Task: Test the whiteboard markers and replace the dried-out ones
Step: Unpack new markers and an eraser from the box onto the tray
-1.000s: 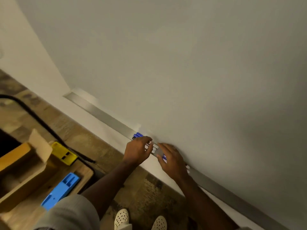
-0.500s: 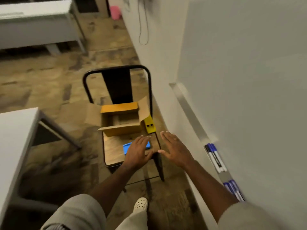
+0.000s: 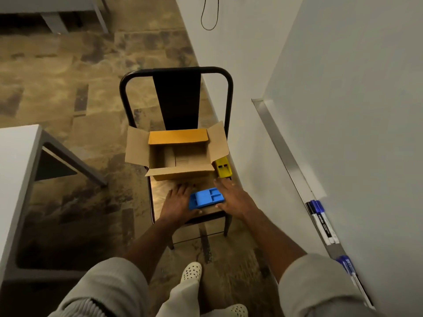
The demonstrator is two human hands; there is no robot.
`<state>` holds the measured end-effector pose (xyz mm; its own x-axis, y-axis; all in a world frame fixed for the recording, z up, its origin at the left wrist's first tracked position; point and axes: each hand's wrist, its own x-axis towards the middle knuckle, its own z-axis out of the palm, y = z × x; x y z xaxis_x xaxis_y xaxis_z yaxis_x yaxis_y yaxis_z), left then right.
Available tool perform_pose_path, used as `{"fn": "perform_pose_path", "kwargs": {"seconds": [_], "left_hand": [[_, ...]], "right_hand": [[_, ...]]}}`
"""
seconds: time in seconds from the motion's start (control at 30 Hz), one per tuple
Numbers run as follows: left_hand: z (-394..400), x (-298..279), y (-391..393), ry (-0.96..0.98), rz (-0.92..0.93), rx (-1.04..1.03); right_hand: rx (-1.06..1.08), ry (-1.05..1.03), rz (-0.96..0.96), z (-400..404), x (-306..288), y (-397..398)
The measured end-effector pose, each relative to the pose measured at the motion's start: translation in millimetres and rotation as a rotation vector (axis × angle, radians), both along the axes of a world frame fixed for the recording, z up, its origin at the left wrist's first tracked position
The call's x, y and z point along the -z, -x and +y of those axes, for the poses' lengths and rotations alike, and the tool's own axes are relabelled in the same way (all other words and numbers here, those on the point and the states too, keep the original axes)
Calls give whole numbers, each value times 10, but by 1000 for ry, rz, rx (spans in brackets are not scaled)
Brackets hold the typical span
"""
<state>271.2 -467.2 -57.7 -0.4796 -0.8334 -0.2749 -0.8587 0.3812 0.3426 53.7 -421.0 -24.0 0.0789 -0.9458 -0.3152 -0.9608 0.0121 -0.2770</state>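
Observation:
Several blue-capped whiteboard markers (image 3: 322, 223) lie on the metal ledge (image 3: 281, 145) under the whiteboard (image 3: 354, 110) at the right, with more markers (image 3: 348, 268) nearer me. A blue plastic holder (image 3: 206, 199) sits on the chair seat. My left hand (image 3: 176, 202) lies at its left end with straight fingers partly under its edge. Touching the holder's right end is my right hand (image 3: 233, 200), fingers stretched forward. Neither hand holds a marker.
An open cardboard box (image 3: 178, 154) and a yellow holder (image 3: 223, 169) sit further back on the black metal chair (image 3: 176, 94), which stands against the wall. A white table (image 3: 13, 179) is at the left. A cable (image 3: 209, 17) hangs on the wall.
Both hands left the markers on the ledge, and I turned from the board to the chair. The hands came down to either end of the blue holder.

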Motion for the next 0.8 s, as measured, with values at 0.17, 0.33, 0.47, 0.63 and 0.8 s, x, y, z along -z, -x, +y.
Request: {"fn": "perform_pose_path", "kwargs": {"seconds": [0.17, 0.33, 0.47, 0.63, 0.8], "left_hand": [[-67, 57, -18, -15, 2, 20], [-114, 50, -32, -23, 33, 53], [-182, 31, -36, -43, 38, 79], [-226, -40, 68, -95, 83, 137], [-172, -141, 360, -108, 104, 258]], "right_hand": [[29, -59, -10, -120, 56, -80], [43, -79, -42, -157, 134, -111], [52, -70, -49, -147, 124, -90], [80, -28, -32, -12, 29, 51], [183, 14, -44, 328, -29, 313]]}}
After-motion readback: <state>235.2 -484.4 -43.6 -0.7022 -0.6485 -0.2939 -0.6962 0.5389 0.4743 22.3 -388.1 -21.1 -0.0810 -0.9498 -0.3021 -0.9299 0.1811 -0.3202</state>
